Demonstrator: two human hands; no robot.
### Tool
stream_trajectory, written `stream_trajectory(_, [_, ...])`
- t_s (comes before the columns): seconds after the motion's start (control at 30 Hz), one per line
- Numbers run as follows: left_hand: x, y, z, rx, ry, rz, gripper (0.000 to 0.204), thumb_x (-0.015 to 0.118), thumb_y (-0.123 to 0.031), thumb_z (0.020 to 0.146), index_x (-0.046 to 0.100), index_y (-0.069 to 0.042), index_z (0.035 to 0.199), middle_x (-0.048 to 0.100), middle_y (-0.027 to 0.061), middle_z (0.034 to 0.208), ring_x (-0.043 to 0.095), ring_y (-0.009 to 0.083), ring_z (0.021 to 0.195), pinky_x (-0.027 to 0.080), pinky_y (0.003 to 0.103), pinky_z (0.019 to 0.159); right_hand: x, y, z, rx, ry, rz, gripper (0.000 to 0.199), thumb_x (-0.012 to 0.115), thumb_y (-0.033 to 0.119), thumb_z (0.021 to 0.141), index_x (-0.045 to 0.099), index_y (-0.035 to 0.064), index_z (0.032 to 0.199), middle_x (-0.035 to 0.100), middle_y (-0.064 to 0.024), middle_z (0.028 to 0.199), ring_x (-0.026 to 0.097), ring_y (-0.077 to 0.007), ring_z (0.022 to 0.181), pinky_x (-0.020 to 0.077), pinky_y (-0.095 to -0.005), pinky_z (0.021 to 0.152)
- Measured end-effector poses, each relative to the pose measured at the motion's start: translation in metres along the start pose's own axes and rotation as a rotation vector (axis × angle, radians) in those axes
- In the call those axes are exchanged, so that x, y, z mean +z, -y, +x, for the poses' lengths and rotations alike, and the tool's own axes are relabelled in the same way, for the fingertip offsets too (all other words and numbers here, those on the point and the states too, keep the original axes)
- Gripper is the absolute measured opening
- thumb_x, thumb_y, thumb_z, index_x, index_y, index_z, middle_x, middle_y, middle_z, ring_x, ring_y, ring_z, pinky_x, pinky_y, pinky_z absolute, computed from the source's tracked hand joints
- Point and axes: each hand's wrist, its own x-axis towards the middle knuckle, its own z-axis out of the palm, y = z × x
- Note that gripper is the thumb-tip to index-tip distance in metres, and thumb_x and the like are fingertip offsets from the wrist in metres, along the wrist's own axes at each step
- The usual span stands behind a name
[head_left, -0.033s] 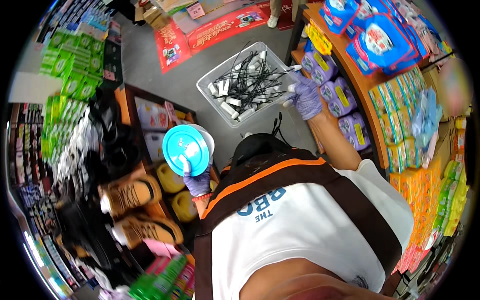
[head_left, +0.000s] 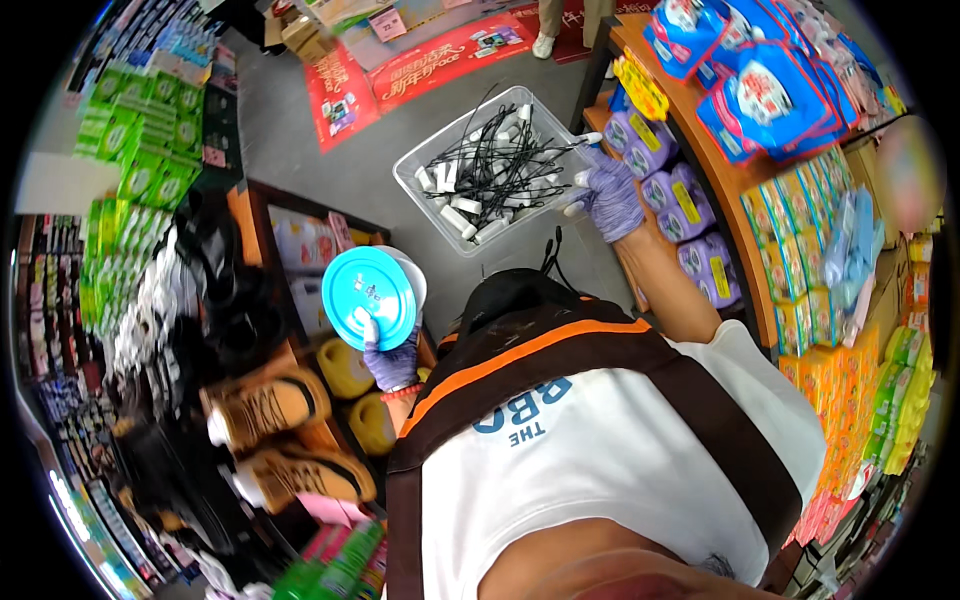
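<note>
My left hand (head_left: pixel 393 362), in a purple fingerless glove with a red bracelet at the wrist, grips a white tub by its side. The tub's round blue lid (head_left: pixel 368 297) faces up, and my thumb lies on its edge. Out to the right, my right hand (head_left: pixel 610 192), gloved alike, closes on the rim of a clear plastic bin (head_left: pixel 413 186). Inside the bin lies a tangle of black cords (head_left: pixel 490 155) with white tag-like pieces (head_left: pixel 462 220). The bin hangs in front of me, over the grey floor.
To the left, a low shelf holds tan shoes (head_left: pixel 268 408) and yellow jugs (head_left: pixel 370 425). A wooden shelf (head_left: pixel 690 110) on the right carries blue packs (head_left: pixel 770 95) and purple bottles (head_left: pixel 680 200). Ahead lies a red floor mat (head_left: pixel 430 80); a person's legs (head_left: pixel 550 20) stand beyond it.
The shelves on both sides have shifted slightly in view. Both hands keep their holds on the tub and the bin.
</note>
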Motion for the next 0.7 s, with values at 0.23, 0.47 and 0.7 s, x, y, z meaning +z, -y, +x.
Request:
stream_trajectory(0.23, [0.1, -0.059, 0.209, -0.013, 0.08, 0.135, 0.069, 0.068, -0.029, 0.079, 0.032, -0.008, 0.134, 0.044, 0.0138, 0.13, 0.047, 0.0323, 0.115, 0.042, 0.051, 0.092, 0.01, -0.006, 0.176, -0.232, -0.034, -0.097, 0.053, 0.053, 0.017, 0.074, 0.051, -0.0028, 0.123, 0.057, -0.0082, 0.114, 0.054, -0.0149, 0.1, 0.045, -0.0271, 0.081])
stream_trajectory(0.47, [0.153, -0.11, 0.395, 0.027, 0.088, -0.107, 0.069, 0.064, -0.021, 0.078, 0.028, -0.009, 0.136, 0.042, 0.0146, 0.131, 0.046, 0.0356, 0.116, 0.041, 0.055, 0.093, 0.1, 0.025, 0.384, -0.047, -0.086, -0.133, 0.043, 0.046, -0.001, 0.071, 0.058, -0.0016, 0.112, 0.059, -0.0062, 0.084, 0.058, -0.0137, 0.053, 0.0541, -0.0275, 0.041])
stream_trajectory(0.7, [0.17, -0.18, 0.49, 0.254, -0.104, -0.116, 0.072, 0.067, -0.027, 0.076, 0.03, -0.009, 0.135, 0.045, 0.0138, 0.129, 0.045, 0.0332, 0.117, 0.039, 0.055, 0.094, 0.245, 0.006, 0.601, 0.115, 0.136, -0.185, 0.039, 0.048, 0.002, 0.075, 0.056, -0.0011, 0.113, 0.055, -0.0042, 0.075, 0.057, -0.0141, 0.05, 0.0545, -0.0258, 0.043])
